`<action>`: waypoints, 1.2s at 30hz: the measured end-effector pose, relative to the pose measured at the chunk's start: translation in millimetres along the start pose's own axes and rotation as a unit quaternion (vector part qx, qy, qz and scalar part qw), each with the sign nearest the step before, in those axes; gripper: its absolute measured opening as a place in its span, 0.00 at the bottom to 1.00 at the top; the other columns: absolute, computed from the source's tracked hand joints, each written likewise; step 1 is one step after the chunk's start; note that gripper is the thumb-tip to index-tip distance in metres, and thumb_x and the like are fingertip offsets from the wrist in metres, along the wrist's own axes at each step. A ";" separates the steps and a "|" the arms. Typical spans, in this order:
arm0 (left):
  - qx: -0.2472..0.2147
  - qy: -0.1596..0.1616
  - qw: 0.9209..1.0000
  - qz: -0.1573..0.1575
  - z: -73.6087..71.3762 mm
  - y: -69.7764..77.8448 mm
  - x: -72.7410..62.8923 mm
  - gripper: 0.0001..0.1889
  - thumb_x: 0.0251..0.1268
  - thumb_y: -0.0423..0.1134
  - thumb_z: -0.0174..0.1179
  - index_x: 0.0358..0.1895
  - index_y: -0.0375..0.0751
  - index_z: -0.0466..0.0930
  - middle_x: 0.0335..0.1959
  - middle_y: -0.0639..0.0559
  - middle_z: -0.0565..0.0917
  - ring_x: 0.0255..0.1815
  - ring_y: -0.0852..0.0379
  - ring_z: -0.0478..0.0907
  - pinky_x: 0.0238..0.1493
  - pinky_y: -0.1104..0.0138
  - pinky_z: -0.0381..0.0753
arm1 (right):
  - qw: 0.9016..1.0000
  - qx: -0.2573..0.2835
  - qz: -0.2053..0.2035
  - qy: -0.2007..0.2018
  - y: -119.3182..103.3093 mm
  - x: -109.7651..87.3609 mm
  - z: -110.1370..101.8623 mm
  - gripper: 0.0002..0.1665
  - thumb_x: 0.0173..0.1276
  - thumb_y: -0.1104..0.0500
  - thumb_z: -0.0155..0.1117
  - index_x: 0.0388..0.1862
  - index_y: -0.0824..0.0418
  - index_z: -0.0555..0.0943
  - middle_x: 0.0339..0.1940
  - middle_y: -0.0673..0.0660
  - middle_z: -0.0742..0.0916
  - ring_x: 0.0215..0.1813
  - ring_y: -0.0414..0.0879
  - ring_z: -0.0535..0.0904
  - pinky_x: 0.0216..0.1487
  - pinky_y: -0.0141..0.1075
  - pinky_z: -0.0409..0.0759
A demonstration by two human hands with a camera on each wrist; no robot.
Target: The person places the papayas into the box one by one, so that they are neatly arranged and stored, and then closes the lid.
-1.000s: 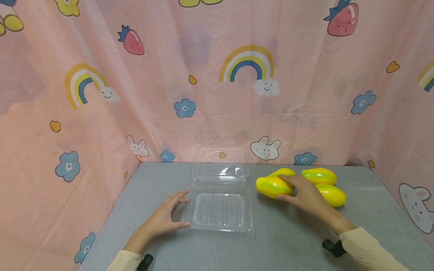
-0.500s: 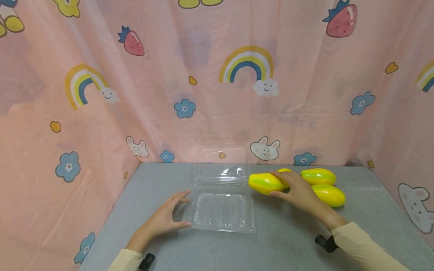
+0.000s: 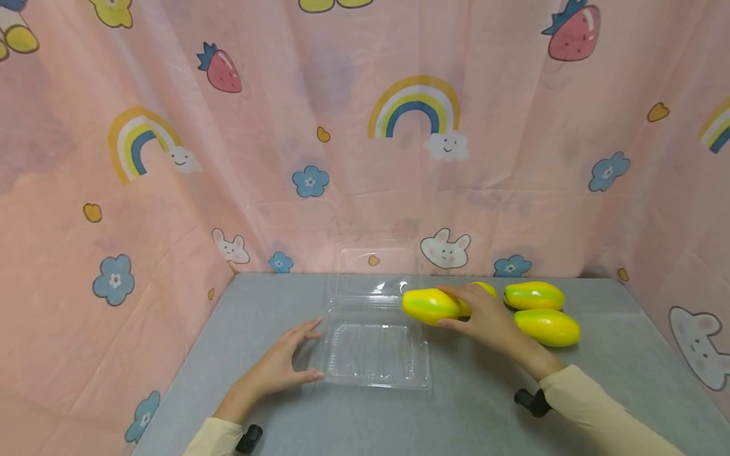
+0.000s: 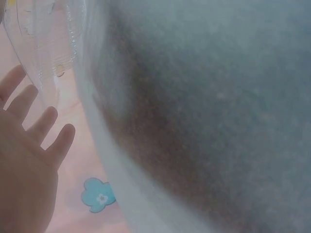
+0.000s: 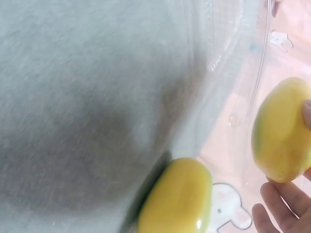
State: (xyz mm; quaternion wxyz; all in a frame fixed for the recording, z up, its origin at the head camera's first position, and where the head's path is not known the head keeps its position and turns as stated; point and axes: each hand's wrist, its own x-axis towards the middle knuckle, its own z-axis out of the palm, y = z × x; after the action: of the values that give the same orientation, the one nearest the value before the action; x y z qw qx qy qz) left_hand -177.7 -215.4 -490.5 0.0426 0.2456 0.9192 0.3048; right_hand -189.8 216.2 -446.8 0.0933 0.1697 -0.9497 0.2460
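Observation:
My right hand [image 3: 479, 320] holds a long, smooth yellow-green fruit [image 3: 429, 306], shaped like a mango or small papaya, between thumb and fingers. In the head view it overlaps the right edge of a clear plastic clamshell box [image 3: 371, 353]; the right wrist view shows the fruit [image 5: 282, 131] raised off the table. The box's lid [image 3: 373, 275] stands folded back behind its tray, which has nothing in it. At the tray's left side my left hand [image 3: 276, 364] is spread, thumb and fingertips at the rim; whether they touch it I cannot tell.
Behind my right hand lies another such fruit [image 3: 486, 289], partly hidden. Two more, a back one [image 3: 535, 296] and a front one [image 3: 547, 327], lie to the right on the grey table [image 3: 365, 424]. A pink printed curtain [image 3: 365, 190] hangs around the table.
My right hand has carried the fruit leftward, from beside the others to the box's right edge. The left hand stays at the box, which has shifted very slightly right.

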 end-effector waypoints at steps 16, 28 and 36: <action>0.004 -0.003 1.000 -0.007 -0.3 1.8 1.1 0.53 0.47 0.57 0.75 0.78 0.60 0.54 0.76 0.54 0.66 0.80 0.46 0.57 0.76 0.43 0.62 | 1.000 0.000 -0.025 -0.006 -20.5 13.0 9.4 0.44 0.56 0.34 0.72 0.68 0.52 0.75 0.60 0.52 0.85 0.61 0.52 0.78 0.64 0.55 0.77; 0.004 -0.002 1.000 -0.008 1.3 0.7 0.8 0.54 0.47 0.56 0.76 0.78 0.56 0.55 0.76 0.54 0.66 0.80 0.44 0.57 0.75 0.41 0.61 | 0.999 0.041 -0.025 -0.008 -29.5 20.1 21.6 0.40 0.54 0.39 0.76 0.66 0.48 0.78 0.60 0.53 0.85 0.61 0.53 0.77 0.63 0.55 0.79; -0.001 -0.003 1.000 -0.008 2.0 -0.2 1.0 0.54 0.48 0.56 0.76 0.78 0.56 0.55 0.76 0.53 0.67 0.80 0.44 0.57 0.75 0.41 0.61 | 0.998 0.059 -0.011 -0.005 -38.5 25.2 29.4 0.40 0.52 0.39 0.77 0.64 0.47 0.79 0.59 0.52 0.85 0.61 0.52 0.76 0.62 0.54 0.79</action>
State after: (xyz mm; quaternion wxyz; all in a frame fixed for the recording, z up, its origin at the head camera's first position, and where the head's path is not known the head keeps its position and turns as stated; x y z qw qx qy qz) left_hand -178.2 -214.0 -492.1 0.0486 0.2388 0.9209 0.3043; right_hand -201.8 163.0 -448.8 0.0815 0.1866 -0.9320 0.2999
